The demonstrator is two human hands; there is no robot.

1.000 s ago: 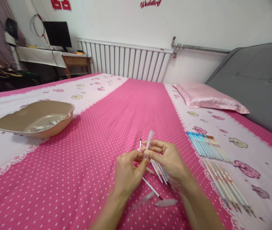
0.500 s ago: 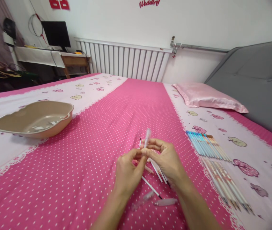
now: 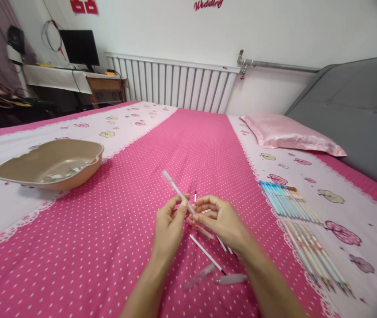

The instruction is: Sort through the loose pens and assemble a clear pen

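Both my hands meet over the pink dotted bedspread [image 3: 115, 221]. My left hand [image 3: 168, 229] and my right hand [image 3: 219, 218] pinch a clear pen barrel [image 3: 175, 189] between thumbs and fingers; it points up and to the left. Under the hands lie loose pen refills [image 3: 206, 252] and two clear pen caps [image 3: 215, 277] on the spread.
A beige heart-shaped tray [image 3: 51, 164] with a few small parts sits at the left. A row of assembled pens [image 3: 302, 227] lies at the right. A pink pillow [image 3: 289, 134], grey headboard [image 3: 357, 110] and radiator [image 3: 175, 84] are beyond.
The clear barrel, upright and leaning right before, has tilted over to point up-left. Both hands have shifted slightly left and stayed pinched on it.
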